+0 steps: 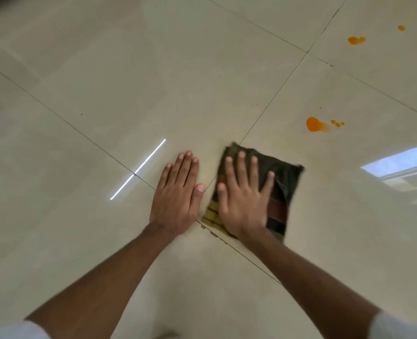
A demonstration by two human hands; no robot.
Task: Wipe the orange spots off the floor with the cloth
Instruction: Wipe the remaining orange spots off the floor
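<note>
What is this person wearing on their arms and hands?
Very little. Both hands, left hand and right hand, are bare: no gloves, rings or watch visible. The forearms are uncovered too. White sleeve edges show only near the bottom corners of the picture, above the elbows.

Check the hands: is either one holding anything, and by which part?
Nothing is gripped. The right hand lies flat, fingers spread, pressing down on the middle of the cloth. The left hand rests flat on the bare floor.
</note>
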